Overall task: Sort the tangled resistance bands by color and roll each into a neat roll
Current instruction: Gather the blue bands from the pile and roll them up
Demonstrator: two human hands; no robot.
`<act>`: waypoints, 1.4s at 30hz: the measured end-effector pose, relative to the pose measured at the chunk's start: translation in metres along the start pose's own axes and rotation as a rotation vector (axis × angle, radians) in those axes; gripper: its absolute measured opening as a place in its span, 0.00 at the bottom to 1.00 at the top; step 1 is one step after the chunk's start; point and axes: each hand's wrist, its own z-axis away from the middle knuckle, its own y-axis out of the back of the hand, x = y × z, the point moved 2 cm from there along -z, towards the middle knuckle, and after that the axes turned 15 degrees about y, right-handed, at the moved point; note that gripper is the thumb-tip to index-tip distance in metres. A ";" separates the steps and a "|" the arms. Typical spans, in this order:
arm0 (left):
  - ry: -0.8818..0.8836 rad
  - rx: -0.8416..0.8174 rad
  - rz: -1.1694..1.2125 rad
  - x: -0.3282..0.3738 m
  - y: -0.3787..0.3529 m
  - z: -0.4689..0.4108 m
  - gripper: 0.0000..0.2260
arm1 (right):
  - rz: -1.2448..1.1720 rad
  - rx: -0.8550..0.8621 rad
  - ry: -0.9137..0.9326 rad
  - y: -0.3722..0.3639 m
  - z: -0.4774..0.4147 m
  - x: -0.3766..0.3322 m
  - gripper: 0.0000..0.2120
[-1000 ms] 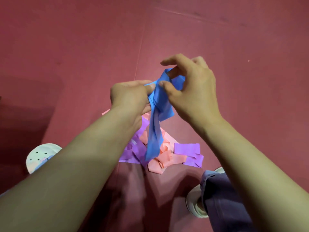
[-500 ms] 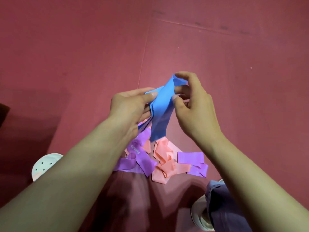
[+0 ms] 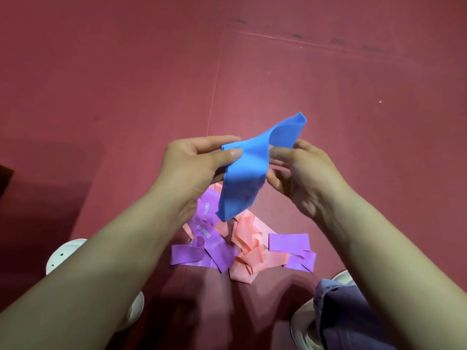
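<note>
1. One blue band point(image 3: 242, 183) is held up in the air between two hands, right over the pile on the red floor point(image 3: 126, 84).
2. Its upper left edge is pinched by the left hand point(image 3: 192, 168). The thumb point(image 3: 232, 154) is laid flat on top and the fingers are tucked underneath.
3. Its right side is gripped by the right hand point(image 3: 310, 178), with the fingers curled in against the blue (their tips are partly hidden behind it).
4. One end of the band is pushed up past the right hand. The other end is left hanging down above the pile.
5. Two more colours are counted on the floor. The purple bands point(image 3: 214, 248) are seen in two patches, the left one marked with white print. The pink bands point(image 3: 249, 248) are knotted between those patches.
6. How many bands there are of each colour cannot be told, since they are folded over and through one another.
7. Two white shoes are seen, one under the left forearm point(image 3: 63, 253) and one at the lower right point(image 3: 300, 324). One purple-grey trouser leg point(image 3: 353, 319) is caught beside the right one.
</note>
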 end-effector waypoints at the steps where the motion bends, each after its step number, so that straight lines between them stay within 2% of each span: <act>1: 0.019 -0.017 0.001 0.000 0.001 0.000 0.08 | 0.029 -0.028 0.013 0.002 0.000 0.000 0.11; 3: 0.050 -0.030 -0.014 0.000 0.005 -0.002 0.08 | 0.120 -0.072 0.085 0.006 0.002 -0.003 0.07; 8: 0.069 -0.015 -0.088 0.000 0.015 -0.005 0.09 | 0.378 -0.153 0.287 0.015 0.004 -0.009 0.04; 13: 0.012 0.071 -0.147 -0.004 0.017 -0.012 0.09 | 0.390 -0.241 0.391 0.009 0.005 -0.010 0.03; 18: -0.016 0.121 -0.065 -0.006 0.016 -0.016 0.07 | 0.404 -0.210 0.454 0.009 0.002 -0.013 0.04; 21: -0.035 0.138 -0.015 -0.004 0.017 -0.018 0.08 | 0.492 -0.214 0.528 0.013 0.002 -0.016 0.12; 23: -0.063 0.134 -0.019 -0.002 0.016 -0.018 0.08 | 0.573 -0.263 0.515 0.014 0.003 -0.016 0.13; 25: -0.089 0.116 -0.033 -0.002 0.012 -0.017 0.08 | 0.682 -0.341 0.463 0.014 0.003 -0.012 0.07; 27: -0.099 0.087 -0.042 -0.003 0.006 -0.015 0.08 | 0.738 -0.393 0.441 0.013 0.004 -0.008 0.06; 34: 0.020 0.042 0.098 -0.007 -0.003 -0.013 0.05 | 0.720 -0.452 0.505 0.016 0.008 -0.012 0.02; 42: 0.061 -0.036 0.133 -0.006 -0.004 -0.011 0.04 | 0.677 -0.423 0.478 0.018 0.007 -0.008 0.05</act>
